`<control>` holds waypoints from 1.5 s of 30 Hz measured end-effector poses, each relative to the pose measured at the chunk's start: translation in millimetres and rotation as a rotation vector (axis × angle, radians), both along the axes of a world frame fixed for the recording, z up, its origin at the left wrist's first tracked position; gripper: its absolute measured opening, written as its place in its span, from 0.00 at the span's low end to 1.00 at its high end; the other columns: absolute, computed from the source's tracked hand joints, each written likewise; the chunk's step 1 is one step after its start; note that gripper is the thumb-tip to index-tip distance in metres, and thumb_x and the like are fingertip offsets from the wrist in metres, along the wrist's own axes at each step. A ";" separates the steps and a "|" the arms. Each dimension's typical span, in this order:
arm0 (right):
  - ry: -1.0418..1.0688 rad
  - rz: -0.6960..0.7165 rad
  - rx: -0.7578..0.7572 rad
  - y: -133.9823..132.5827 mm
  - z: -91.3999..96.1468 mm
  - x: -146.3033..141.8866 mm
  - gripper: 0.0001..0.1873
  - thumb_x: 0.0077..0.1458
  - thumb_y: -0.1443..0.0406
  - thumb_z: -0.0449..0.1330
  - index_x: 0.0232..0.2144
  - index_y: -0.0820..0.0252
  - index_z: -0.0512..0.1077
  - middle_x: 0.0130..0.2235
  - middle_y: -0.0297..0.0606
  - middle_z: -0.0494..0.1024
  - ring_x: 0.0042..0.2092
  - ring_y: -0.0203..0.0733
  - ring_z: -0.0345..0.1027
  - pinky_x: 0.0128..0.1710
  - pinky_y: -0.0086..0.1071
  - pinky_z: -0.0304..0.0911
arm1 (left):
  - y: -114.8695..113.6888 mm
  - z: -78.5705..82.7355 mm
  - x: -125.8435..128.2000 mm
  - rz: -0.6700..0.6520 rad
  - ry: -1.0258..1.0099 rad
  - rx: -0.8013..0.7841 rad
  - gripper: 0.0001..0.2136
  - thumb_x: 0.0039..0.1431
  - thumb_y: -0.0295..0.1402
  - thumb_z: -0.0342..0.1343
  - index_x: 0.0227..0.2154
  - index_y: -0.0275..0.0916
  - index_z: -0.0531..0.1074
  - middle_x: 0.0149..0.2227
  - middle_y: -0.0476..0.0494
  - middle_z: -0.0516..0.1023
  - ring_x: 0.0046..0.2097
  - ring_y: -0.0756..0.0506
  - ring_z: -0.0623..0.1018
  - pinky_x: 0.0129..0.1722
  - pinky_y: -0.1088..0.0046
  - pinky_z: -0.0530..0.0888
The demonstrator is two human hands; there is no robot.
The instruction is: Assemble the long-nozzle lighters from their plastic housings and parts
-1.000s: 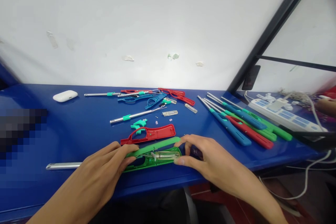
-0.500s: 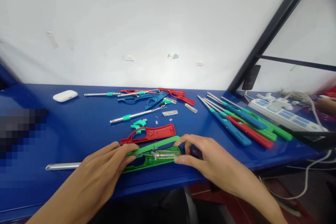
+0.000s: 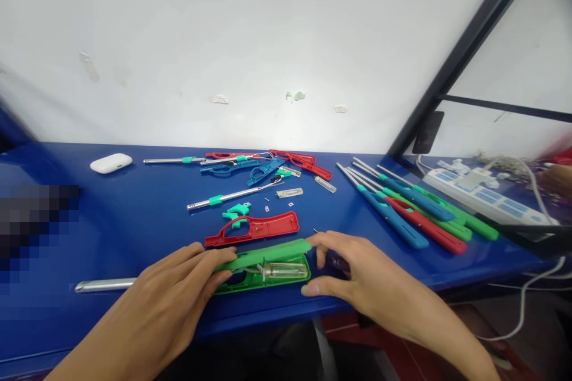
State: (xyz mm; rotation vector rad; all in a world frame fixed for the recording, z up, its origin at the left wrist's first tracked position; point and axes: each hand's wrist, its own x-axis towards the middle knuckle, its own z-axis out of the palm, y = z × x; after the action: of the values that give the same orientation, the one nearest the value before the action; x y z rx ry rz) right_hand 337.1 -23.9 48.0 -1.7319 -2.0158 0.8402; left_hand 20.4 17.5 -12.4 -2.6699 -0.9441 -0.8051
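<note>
Left hand: the person's left hand [image 3: 179, 292] is closed, fingertips over the front part of the bright green plastic upper half-shell [image 3: 272, 252], pinching it to the green plastic lower half-shell [image 3: 268, 284].
Right hand: the person's right hand [image 3: 357, 268] is part open, thumb and forefinger spread; the forefinger is at the upper shell's back end, the thumb just beside the lower shell. A dark object [image 3: 337, 262] sits behind its fingers; whether it is held, I cannot tell.
Green lighter: at the desk's near edge, a long silver metal tube [image 3: 105, 284] pointing left, the upper shell tilted and a gap showing along the near side.
Clear tank: the transparent fuel tank [image 3: 286, 270] lies in the lower shell, probably fragile and slick.
Handling: the whole seems light; the shells look stiff and smooth, thin at the rims. Best held by the long sides near the trigger opening, clear of the tank.
Red shell: a red plastic half-shell [image 3: 274, 225], just beyond.
Loose parts: teal plastic pieces [image 3: 239, 211], then a silver tube with a teal collar [image 3: 230, 195].
Lighters at right: closed blue, red and green long-nosed lighters [image 3: 388, 214], well apart.
</note>
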 end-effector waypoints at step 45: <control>0.071 0.033 0.079 2.3 -11.4 -3.5 0.14 0.64 0.62 0.69 0.50 0.42 0.76 0.42 0.25 0.79 0.44 0.39 0.75 0.49 0.29 0.63 | -9.2 11.6 10.2 -0.059 0.025 -0.072 0.08 0.76 0.35 0.49 0.50 0.45 0.72 0.52 0.45 0.82 0.53 0.38 0.81 0.59 0.55 0.73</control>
State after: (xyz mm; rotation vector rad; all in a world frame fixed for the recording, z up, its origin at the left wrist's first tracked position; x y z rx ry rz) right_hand 333.7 -21.6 36.6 -1.6080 -2.0079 0.8091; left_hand 30.6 8.3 -0.8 -2.7750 -0.9089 -0.7615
